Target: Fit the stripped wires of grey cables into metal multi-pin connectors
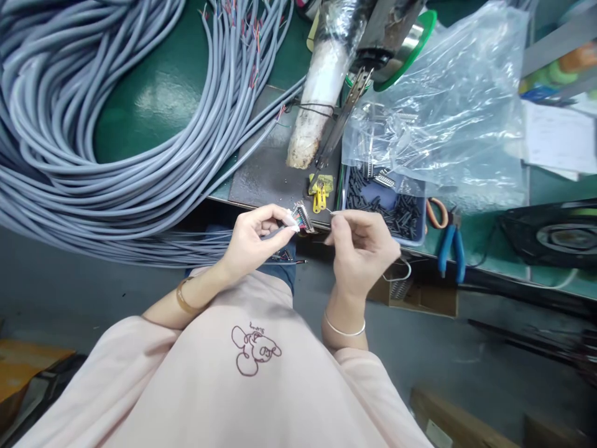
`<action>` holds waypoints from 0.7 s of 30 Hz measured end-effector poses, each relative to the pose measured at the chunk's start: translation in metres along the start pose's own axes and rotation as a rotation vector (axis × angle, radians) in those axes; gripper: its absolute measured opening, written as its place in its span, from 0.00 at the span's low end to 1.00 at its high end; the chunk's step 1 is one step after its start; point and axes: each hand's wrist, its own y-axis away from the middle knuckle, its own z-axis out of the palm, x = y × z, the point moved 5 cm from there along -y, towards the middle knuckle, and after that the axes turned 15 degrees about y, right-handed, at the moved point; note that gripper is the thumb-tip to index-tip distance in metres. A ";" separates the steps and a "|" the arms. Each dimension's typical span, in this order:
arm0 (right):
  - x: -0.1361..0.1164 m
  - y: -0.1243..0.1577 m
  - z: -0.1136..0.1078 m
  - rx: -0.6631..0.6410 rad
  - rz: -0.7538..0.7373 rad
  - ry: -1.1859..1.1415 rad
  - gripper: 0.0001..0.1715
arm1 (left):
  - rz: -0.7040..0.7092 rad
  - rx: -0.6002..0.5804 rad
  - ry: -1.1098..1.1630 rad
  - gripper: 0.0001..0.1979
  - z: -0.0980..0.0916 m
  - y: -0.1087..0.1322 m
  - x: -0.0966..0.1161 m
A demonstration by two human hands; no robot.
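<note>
My left hand [254, 239] is closed in a pinch on the end of a grey cable, where a small metal connector [304, 218] with coloured wires sits just past my fingertips. My right hand [361, 246] is closed on a thin silvery wire [332, 213], whose tip points toward the connector from the right, a short gap away. Both hands hover at the near edge of the green workbench [158, 93], above my lap. A soldering iron [347, 109] on its stand hangs over the bench just beyond the connector.
A big coil of grey cables [60, 124] fills the left of the bench. A blue tray of black sleeves [396, 211] sits right of my hands under a clear plastic bag [448, 106]. Blue-handled pliers [450, 246], a solder spool [413, 37] and a yellow clip [319, 190] lie nearby.
</note>
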 end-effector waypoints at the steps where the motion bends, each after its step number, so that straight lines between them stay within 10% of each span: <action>1: -0.004 0.000 -0.004 0.030 -0.082 0.100 0.03 | -0.049 0.005 0.045 0.07 0.000 -0.001 -0.003; 7: -0.020 0.003 0.005 -0.134 -0.450 0.351 0.03 | -0.099 0.012 0.078 0.05 0.003 -0.004 -0.004; 15: 0.009 0.005 -0.017 0.406 -0.079 -0.015 0.08 | -0.272 -0.002 0.273 0.16 0.004 -0.018 -0.013; 21: 0.014 0.010 0.006 0.124 -0.118 0.071 0.05 | -0.324 0.008 0.341 0.18 0.002 -0.024 -0.018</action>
